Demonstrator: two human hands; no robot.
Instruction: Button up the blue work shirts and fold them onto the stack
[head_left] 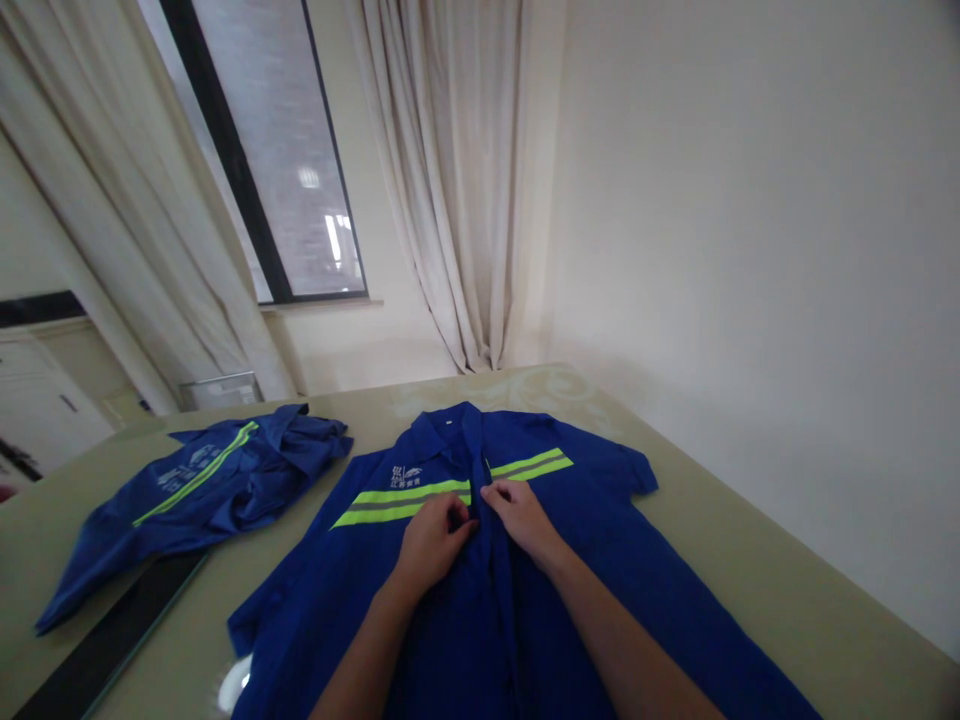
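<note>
A blue work shirt (592,540) with yellow-green and grey reflective bands lies spread on the table, its collar away from me. White lettering and a logo show on its left-hand chest in view. My left hand (435,540) is closed at the shirt's front opening, just below the band, with the fingers curled at the placket. My right hand (521,510) pinches the other front edge a little higher, beside the band. Any button under the fingertips is too small or hidden to make out.
A second blue garment (217,480) lies crumpled at the left on the pale green table (750,560). Beneath it runs a dark strip (112,635). Behind stand beige curtains (457,180) and a window (277,140). A white wall (750,250) borders the table's right side.
</note>
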